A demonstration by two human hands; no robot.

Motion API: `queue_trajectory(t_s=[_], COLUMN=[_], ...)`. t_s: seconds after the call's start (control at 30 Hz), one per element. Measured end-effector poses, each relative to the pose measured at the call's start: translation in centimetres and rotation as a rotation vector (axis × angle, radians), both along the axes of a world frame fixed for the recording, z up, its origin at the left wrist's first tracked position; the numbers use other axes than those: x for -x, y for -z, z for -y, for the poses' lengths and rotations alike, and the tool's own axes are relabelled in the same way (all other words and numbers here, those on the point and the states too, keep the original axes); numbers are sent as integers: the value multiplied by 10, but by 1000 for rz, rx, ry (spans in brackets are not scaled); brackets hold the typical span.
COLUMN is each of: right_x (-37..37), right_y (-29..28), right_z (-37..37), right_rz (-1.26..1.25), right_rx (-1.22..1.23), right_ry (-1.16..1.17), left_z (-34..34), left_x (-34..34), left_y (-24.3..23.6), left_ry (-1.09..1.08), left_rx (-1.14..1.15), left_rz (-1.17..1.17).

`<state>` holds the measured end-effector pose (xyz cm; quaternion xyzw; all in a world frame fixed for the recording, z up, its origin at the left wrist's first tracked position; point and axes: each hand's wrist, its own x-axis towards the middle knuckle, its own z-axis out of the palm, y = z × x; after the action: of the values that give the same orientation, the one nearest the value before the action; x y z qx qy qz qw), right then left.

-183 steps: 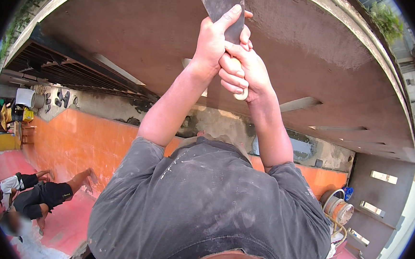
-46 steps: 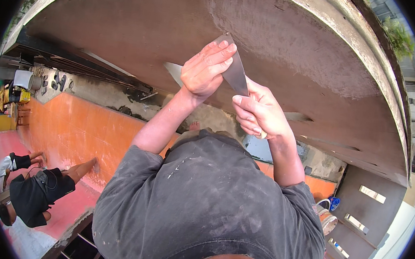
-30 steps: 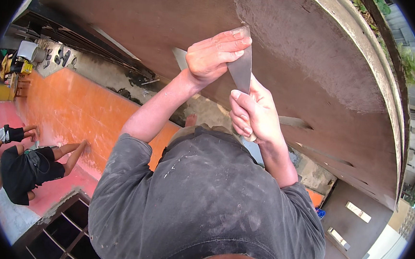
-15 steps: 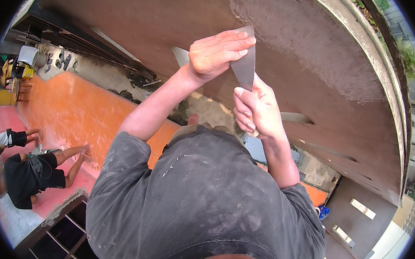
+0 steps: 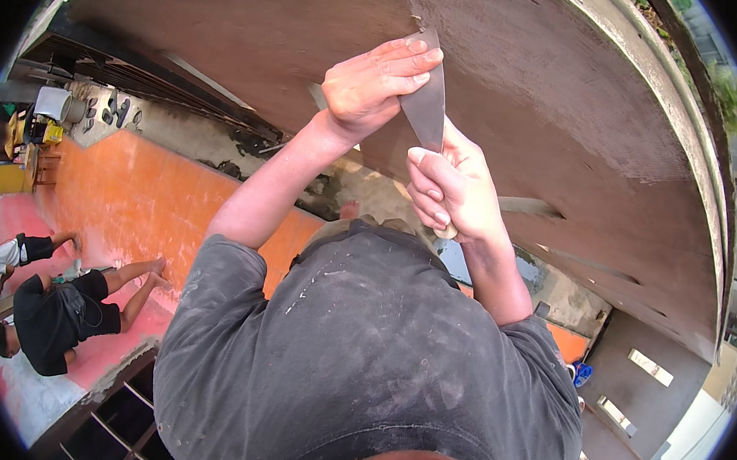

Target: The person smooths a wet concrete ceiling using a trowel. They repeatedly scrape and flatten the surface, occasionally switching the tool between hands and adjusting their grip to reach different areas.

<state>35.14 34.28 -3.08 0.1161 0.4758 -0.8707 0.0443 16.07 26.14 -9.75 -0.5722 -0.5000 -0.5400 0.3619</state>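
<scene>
One scraper (image 5: 428,119), both hands on it, raised against the brown wall (image 5: 228,36). Right hand (image 5: 457,189) closed round the pale handle (image 5: 446,232), thumb uppermost. Left hand (image 5: 368,85) flat, fingers straight and side by side, laid over the blade (image 5: 432,98) rather than wrapped round it; cannot tell where its thumb sits.

Change: six seconds back, the left thumb pinched the blade and the fists were bunched together. Now the hands stand apart, one at each end. Reads as a shift from gripping to pressing, the left bearing on the metal, the right steering. In the last half second, the left hand covers more of the pale slot (image 5: 316,96) beside it.

Blade's far corner lies near the border of the rough patch (image 5: 558,89); contact seems likely. Co-worker in black (image 5: 59,319) well off to the left.
</scene>
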Motion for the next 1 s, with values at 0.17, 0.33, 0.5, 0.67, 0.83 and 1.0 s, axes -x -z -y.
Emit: queue_trajectory(t_s=[0.17, 0.33, 0.5, 0.67, 0.83, 1.0], right_x=[12, 3, 24, 11, 9, 17], right_y=[-4, 0, -13, -9, -12, -16], right_z=[2, 5, 7, 8, 8, 12], right_rz=[-24, 6, -66, -29, -27, -45], right_rx=[75, 60, 74, 91, 157, 172], right_ry=[-18, 22, -6, 38, 52, 21], left_z=[8, 8, 8, 10, 9, 14], left_x=[11, 10, 20, 18, 18, 22], left_y=[-13, -13, -32, -31, -36, -41], left_ry=[-78, -17, -28, 17, -3, 1], left_rx=[7, 30, -13, 53, 47, 53], left_rz=[-27, -56, -79, -115, -121, -95])
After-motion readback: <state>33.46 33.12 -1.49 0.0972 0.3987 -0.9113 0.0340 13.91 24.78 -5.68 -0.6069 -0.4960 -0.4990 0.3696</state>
